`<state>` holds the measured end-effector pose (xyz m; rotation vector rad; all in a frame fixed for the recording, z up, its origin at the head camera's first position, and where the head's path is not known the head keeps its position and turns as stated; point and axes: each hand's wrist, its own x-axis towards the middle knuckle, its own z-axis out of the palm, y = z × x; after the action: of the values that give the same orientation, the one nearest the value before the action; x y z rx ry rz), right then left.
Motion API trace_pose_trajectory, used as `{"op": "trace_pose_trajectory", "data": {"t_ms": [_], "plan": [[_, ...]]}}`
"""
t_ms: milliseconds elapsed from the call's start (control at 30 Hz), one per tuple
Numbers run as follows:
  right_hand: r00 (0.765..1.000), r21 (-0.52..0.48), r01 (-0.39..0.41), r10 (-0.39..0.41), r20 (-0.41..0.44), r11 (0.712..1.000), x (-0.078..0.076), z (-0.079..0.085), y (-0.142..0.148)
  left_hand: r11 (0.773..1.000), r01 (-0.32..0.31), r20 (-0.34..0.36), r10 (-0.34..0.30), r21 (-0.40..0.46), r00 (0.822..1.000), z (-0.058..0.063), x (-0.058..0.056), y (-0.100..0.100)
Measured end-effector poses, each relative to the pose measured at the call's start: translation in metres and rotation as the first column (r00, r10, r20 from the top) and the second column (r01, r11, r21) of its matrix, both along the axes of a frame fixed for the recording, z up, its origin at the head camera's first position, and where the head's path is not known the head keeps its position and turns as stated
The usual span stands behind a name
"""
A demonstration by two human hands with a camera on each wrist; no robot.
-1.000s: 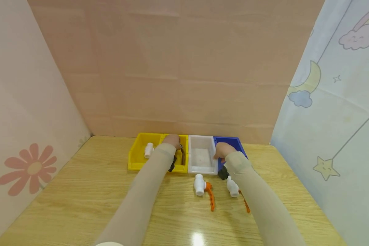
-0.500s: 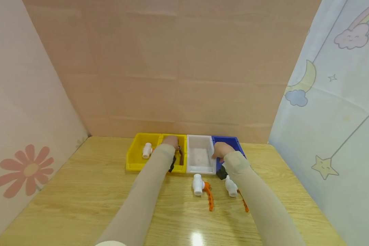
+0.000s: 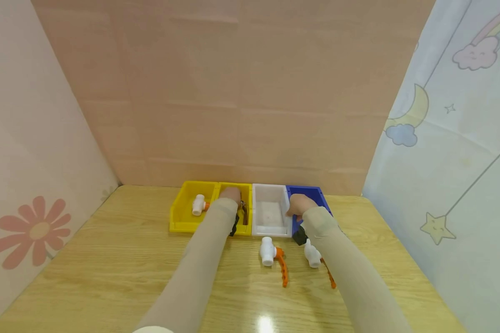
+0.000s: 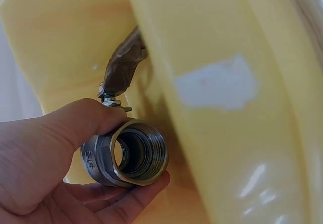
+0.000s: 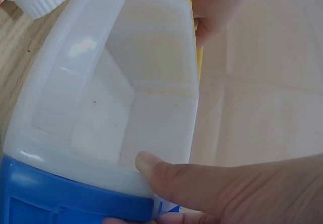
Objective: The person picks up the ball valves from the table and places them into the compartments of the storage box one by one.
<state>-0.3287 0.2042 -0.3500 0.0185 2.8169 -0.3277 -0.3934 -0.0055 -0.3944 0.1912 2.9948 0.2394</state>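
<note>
1. Presently, the left hand [image 4: 55, 153] holds a metal valve [image 4: 101, 156], thumb on top and fingers underneath, near the left of the left wrist view.
2. The valve's threaded mouth faces the camera; its brown lever [image 4: 121, 65] slants up toward the upper middle and slips partly behind a yellow wall bearing a whitish patch [image 4: 219, 82].
3. In the head view, that hand and valve are at the right yellow bin [image 3: 243, 230], just left of the frame's centre. Whether the valve touches the bin's floor cannot be told.
4. The right hand [image 5: 202, 183] has a narrow grip at the lower right of the right wrist view: its thumb presses the wall of the white bin [image 5: 50, 103], with fingers partly hidden beside the adjoining blue bin [image 5: 75, 199].
5. Left of the held valve, the left yellow bin [image 3: 183, 226] contains a white valve [image 3: 198, 205].
6. Below the row of bins, at lower centre, a second white valve [image 3: 268, 251] with an orange handle [image 3: 284, 272] lies on the wooden table [image 3: 108, 259].
7. To its right, a third white valve [image 3: 312, 255] lies beside the right sleeve [image 3: 354, 273], its orange handle partly covered.
</note>
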Motion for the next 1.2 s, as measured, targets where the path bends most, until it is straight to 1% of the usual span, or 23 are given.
{"op": "trace_pose_trajectory", "data": {"t_ms": [233,400,500,767,967,1033,1100,1167,1200], "plan": [[1.0,-0.003,-0.001,0.001,-0.003,1.0,0.0,-0.002,0.0,1.0,-0.009,-0.011,0.009,0.005,1.0,-0.005,0.003,0.0],[1.0,-0.025,0.013,-0.013,-0.001,1.0,-0.001,-0.005,0.0,0.999,-0.021,-0.01,0.021,0.031,1.0,-0.005,0.005,0.0],[1.0,-0.03,0.008,-0.008,-0.004,1.0,-0.001,-0.005,0.0,0.999,-0.021,-0.02,0.022,0.043,1.0,-0.006,0.004,-0.001],[1.0,-0.02,-0.005,0.005,-0.02,1.0,-0.001,-0.004,0.001,0.999,0.004,-0.036,-0.002,0.035,0.999,-0.015,-0.005,-0.002],[1.0,-0.024,0.0,0.0,-0.018,1.0,0.0,-0.004,0.0,1.0,0.005,-0.056,-0.004,0.017,0.998,-0.024,-0.012,-0.002],[1.0,-0.021,0.003,-0.004,-0.018,1.0,-0.001,-0.004,-0.001,1.0,0.007,-0.076,-0.006,0.015,0.997,-0.025,-0.01,-0.003],[1.0,-0.02,0.005,-0.006,-0.015,1.0,-0.001,-0.004,-0.002,1.0,0.01,-0.096,-0.008,0.013,0.995,-0.023,-0.005,-0.003],[1.0,-0.018,0.002,-0.002,-0.016,1.0,0.0,-0.004,-0.002,1.0,0.004,-0.095,-0.003,0.008,0.995,-0.02,-0.001,-0.003],[1.0,-0.017,-0.001,0.001,-0.016,1.0,0.0,-0.004,-0.002,1.0,0.0,-0.086,0.001,0.007,0.996,-0.02,-0.001,-0.002]]}}
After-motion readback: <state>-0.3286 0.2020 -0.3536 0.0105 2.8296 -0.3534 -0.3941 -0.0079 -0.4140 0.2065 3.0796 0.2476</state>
